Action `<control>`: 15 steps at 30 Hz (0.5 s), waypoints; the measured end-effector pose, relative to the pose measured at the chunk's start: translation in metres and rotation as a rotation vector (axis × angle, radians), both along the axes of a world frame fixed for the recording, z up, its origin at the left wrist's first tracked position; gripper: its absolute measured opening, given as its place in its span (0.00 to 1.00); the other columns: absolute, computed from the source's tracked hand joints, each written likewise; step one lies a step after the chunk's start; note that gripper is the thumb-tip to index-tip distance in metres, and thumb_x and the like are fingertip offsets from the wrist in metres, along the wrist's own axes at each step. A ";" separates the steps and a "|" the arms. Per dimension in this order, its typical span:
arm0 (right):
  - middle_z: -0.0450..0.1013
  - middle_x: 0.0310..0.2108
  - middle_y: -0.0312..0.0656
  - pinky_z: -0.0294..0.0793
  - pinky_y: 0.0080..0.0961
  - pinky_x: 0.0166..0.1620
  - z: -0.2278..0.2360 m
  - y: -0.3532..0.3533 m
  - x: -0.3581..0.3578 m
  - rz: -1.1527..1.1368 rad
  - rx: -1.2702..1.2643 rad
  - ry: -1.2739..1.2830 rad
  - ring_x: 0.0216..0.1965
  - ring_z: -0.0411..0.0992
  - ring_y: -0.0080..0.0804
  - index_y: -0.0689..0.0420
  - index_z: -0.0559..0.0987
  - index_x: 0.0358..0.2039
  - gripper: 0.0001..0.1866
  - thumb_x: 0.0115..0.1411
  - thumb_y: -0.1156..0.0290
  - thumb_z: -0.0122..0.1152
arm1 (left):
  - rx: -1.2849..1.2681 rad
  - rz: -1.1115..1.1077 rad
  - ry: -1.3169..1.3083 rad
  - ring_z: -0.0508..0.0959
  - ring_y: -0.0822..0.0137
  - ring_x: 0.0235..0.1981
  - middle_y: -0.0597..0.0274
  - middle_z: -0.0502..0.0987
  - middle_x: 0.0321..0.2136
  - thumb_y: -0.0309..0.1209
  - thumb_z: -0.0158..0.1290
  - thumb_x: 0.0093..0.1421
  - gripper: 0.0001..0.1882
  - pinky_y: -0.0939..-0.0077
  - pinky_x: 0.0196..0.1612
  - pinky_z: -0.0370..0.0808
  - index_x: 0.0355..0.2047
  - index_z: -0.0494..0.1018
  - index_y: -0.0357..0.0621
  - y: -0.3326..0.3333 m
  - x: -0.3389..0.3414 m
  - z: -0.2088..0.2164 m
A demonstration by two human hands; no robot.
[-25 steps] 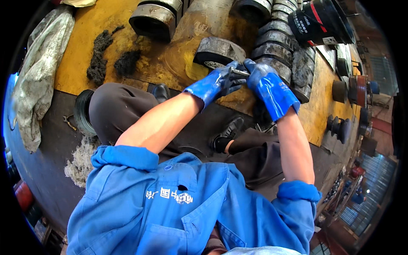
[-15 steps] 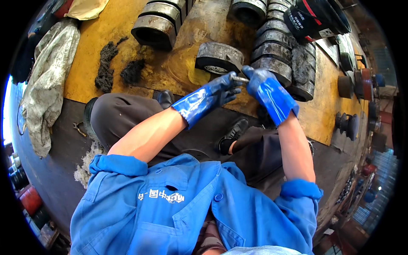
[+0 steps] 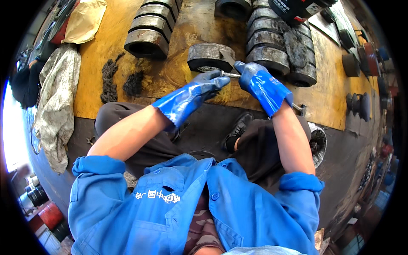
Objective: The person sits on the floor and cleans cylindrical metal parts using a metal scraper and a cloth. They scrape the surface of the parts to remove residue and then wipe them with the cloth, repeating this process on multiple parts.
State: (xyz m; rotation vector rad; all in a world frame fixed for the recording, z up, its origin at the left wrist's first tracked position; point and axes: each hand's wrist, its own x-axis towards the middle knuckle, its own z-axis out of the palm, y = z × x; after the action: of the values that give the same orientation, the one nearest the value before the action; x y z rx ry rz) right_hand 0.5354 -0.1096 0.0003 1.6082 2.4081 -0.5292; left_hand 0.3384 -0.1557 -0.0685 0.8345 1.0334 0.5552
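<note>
Both my hands wear blue rubber gloves. My right hand (image 3: 254, 80) is closed around a slim metal rod (image 3: 230, 75); a flat, pointed grey blade (image 3: 227, 58) also sticks out by its fingers. Whether rod and blade are one tool, I cannot tell. My left hand (image 3: 206, 85) has its fingers curled at the rod's other end. Just beyond the hands, a thick round metal ring (image 3: 209, 53) stands on the yellow, stained board (image 3: 187, 36), its lower opening showing bright metal.
Rows of similar metal rings stand left (image 3: 146, 38) and right (image 3: 267, 57). A black bucket (image 3: 293, 10) is at the far right. Dark fibre clumps (image 3: 134, 83), a dirty whitish sack (image 3: 57, 102) and brown paper (image 3: 85, 21) lie left. Spool-shaped parts (image 3: 361, 106) stand right.
My hands have shifted slightly left in the view, still at the rod. The view itself has moved, so the ring and rows sit a little further left; the bucket is nearer the upper edge.
</note>
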 end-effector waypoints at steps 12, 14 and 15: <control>0.78 0.43 0.55 0.75 0.47 0.47 -0.030 0.002 0.014 -0.135 -0.051 0.008 0.46 0.76 0.56 0.47 0.76 0.54 0.19 0.64 0.71 0.45 | 0.184 0.278 -0.210 0.62 0.55 0.66 0.49 0.60 0.66 0.46 0.59 0.61 0.43 0.64 0.69 0.59 0.69 0.53 0.42 0.051 -0.079 0.060; 0.77 0.44 0.57 0.75 0.45 0.50 -0.036 0.011 0.017 -0.180 0.002 0.164 0.47 0.75 0.56 0.44 0.73 0.60 0.27 0.58 0.73 0.50 | 0.225 0.247 -0.248 0.56 0.51 0.69 0.47 0.52 0.70 0.49 0.57 0.62 0.45 0.62 0.71 0.54 0.71 0.48 0.43 0.065 -0.078 0.072; 0.77 0.44 0.57 0.75 0.45 0.50 -0.036 0.010 0.022 -0.181 0.003 0.163 0.47 0.75 0.56 0.44 0.73 0.60 0.27 0.58 0.73 0.50 | 0.278 0.258 -0.217 0.57 0.52 0.69 0.48 0.53 0.70 0.49 0.56 0.62 0.45 0.62 0.72 0.53 0.71 0.49 0.44 0.071 -0.081 0.074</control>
State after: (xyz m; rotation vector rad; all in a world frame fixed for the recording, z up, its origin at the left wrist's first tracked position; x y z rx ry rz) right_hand 0.5574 -0.0997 -0.0360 1.8632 2.3871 -0.7144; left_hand 0.2577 -0.0850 0.0051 0.8661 0.8794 1.0038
